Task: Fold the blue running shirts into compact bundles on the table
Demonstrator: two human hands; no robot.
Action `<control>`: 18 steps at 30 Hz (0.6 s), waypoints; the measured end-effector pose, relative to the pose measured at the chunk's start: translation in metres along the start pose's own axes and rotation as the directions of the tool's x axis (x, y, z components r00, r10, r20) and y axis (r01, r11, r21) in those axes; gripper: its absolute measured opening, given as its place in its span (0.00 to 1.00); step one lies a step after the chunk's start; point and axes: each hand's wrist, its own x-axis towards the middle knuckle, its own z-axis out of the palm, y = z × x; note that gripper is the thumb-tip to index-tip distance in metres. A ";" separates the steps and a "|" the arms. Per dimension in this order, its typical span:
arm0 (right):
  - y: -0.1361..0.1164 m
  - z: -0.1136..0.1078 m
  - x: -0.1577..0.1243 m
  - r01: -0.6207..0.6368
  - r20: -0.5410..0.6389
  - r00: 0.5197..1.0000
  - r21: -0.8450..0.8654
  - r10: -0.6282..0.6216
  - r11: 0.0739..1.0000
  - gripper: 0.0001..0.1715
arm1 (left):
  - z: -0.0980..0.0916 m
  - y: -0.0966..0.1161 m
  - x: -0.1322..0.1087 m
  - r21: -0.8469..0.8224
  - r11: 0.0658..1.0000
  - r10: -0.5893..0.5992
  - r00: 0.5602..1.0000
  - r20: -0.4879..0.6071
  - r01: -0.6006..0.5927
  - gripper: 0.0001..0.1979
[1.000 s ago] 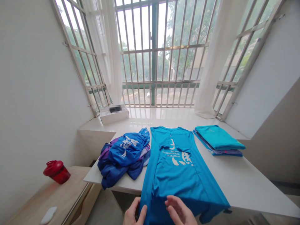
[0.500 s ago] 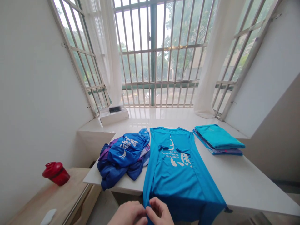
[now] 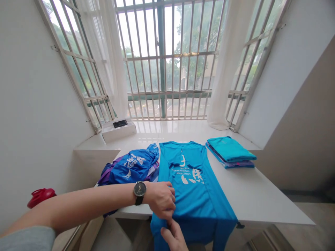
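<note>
Nearest, the right hand (image 3: 176,238) sits half-curled against the blue shirt (image 3: 194,202), which stretches away beyond it; just farther, the left hand (image 3: 160,199) curls over the cloth. Whether either pinches is unclear; even tension should limit creases.

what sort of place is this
Probably a room in a home, beside a bay window: metal bars cross the panes, white curtains hang at the corners, and a white table bears a blue Dalian International Marathon shirt.
</note>
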 end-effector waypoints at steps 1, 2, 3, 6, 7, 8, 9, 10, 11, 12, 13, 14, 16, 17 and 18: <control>-0.001 -0.002 0.002 -0.004 0.002 1.000 0.016 0.003 1.000 0.40 | 0.005 0.000 0.002 0.012 1.000 0.015 1.000 0.025 -0.015 0.11; -0.002 -0.004 0.004 -0.007 0.002 1.000 0.029 0.007 1.000 0.38 | 0.009 0.001 0.004 0.027 0.999 0.016 0.999 0.047 -0.018 0.13; -0.004 -0.006 0.005 -0.012 0.004 1.000 0.036 0.012 0.999 0.36 | 0.013 0.001 0.004 0.038 0.999 0.011 0.998 0.058 -0.013 0.15; -0.004 -0.008 0.006 0.011 0.011 1.000 0.048 -0.011 0.999 0.32 | 0.015 -0.003 0.002 0.020 1.000 0.002 0.999 0.037 -0.002 0.19; -0.002 -0.007 0.005 0.024 0.011 1.000 0.054 -0.024 0.998 0.31 | 0.014 -0.005 0.001 -0.011 1.000 0.002 0.999 0.032 -0.001 0.20; 0.000 -0.007 0.004 0.028 0.017 0.999 0.065 -0.029 0.997 0.30 | 0.012 -0.007 -0.001 -0.054 0.999 0.003 0.999 0.043 0.000 0.20; 0.002 -0.006 0.002 0.015 0.039 0.999 0.080 -0.018 0.997 0.30 | 0.011 -0.009 -0.002 -0.102 0.995 0.000 0.997 0.071 0.007 0.20; 0.004 -0.005 0.001 -0.014 0.073 0.997 0.099 0.007 0.995 0.30 | 0.009 -0.010 -0.003 -0.147 0.989 -0.006 0.993 0.116 0.023 0.20; 0.006 -0.005 -0.001 -0.058 0.124 0.991 0.114 0.044 0.992 0.30 | 0.008 -0.012 -0.003 -0.186 0.982 -0.015 0.985 0.171 0.047 0.18; 0.008 -0.004 -0.002 -0.101 0.175 0.981 0.127 0.078 0.987 0.31 | 0.007 -0.012 -0.004 -0.212 0.974 -0.029 0.974 0.224 0.078 0.16; 0.008 -0.003 -0.003 -0.135 0.214 0.971 0.136 0.104 0.981 0.32 | 0.006 -0.013 -0.004 -0.227 0.968 -0.043 0.962 0.271 0.107 0.14; 0.007 -0.002 -0.004 -0.158 0.239 0.963 0.141 0.121 0.977 0.33 | 0.006 -0.012 -0.004 -0.227 0.965 -0.059 0.951 0.304 0.132 0.14; 0.003 0.000 -0.006 -0.170 0.251 0.959 0.135 0.132 0.976 0.35 | 0.008 -0.011 -0.004 -0.201 0.969 -0.070 0.942 0.329 0.142 0.15; 0.001 0.002 -0.008 -0.161 0.249 0.960 0.117 0.128 0.980 0.35 | 0.008 -0.010 -0.004 -0.183 0.974 -0.065 0.943 0.325 0.130 0.15; -0.002 0.003 -0.009 -0.145 0.246 0.962 0.087 0.120 0.986 0.36 | 0.009 -0.010 -0.005 -0.171 0.978 -0.060 0.948 0.313 0.119 0.14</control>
